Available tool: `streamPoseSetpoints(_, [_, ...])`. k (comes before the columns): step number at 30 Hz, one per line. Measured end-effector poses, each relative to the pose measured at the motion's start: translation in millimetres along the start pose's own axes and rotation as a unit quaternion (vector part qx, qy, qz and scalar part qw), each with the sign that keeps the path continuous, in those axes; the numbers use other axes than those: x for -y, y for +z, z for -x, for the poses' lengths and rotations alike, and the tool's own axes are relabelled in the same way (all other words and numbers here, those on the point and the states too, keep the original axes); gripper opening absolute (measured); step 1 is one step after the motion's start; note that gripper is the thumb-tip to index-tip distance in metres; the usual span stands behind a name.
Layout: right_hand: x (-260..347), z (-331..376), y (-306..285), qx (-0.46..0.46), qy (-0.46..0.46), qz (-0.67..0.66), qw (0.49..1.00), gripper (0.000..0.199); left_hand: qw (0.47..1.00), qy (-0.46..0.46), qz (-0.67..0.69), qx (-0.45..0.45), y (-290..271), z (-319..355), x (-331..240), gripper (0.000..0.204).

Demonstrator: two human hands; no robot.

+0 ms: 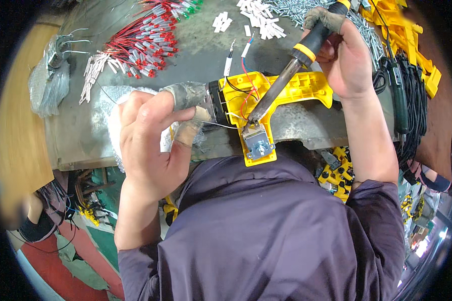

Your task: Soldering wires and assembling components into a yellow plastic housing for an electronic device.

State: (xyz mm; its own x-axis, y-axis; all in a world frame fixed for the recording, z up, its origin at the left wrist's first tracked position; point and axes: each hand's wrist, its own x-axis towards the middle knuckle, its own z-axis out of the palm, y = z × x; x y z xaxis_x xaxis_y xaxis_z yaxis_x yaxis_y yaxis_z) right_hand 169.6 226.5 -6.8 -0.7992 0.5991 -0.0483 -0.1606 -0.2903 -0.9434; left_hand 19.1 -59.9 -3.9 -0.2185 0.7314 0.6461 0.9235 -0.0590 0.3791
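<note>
My right hand (349, 62) is wrapped round the black and yellow handle of a soldering iron (280, 86). The iron slants down to the left, its tip at the terminals of a small metal-faced switch (257, 143). That switch sits in the grip of a yellow power-tool housing half (299, 83) at the table's near edge. Between thumb and finger, my left hand (153, 125) pinches a thin solder wire (221, 124) that reaches toward the tip. Grey wraps cover some fingertips. Red, blue and black leads (244, 62) rise from the housing, beside a black cylindrical part (217, 98).
Red-wired connectors (148, 42) and white sleeves (261, 20) lie at the back of the table (201, 55). Screws (291, 10), yellow housings (404, 35) and black cables (414, 100) crowd the right. Bubble wrap (108, 100) lies under my left hand. Another person's arm (32, 208) shows at lower left.
</note>
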Motion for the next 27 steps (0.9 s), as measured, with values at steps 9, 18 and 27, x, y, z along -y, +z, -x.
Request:
streamPoseSetpoints(9, [-3.2,3.6,3.3,-0.040,-0.008,0.009,0.999,0.031,1.000,-0.005,-0.012,0.015,-0.8,-12.1,-11.3,0.050])
streamPoseSetpoints(18, [-3.2,6.8,1.1,-0.030,-0.028,-0.005,0.999,0.031,0.999,-0.001,-0.036,0.026,-0.7,-13.5,-19.0,0.043])
streamPoseSetpoints(27, [-1.8,7.1,2.2,-0.027,-0.049,-0.022,0.998,0.027,0.996,0.036,-0.073,0.030,-0.1,-21.6,-25.9,0.035])
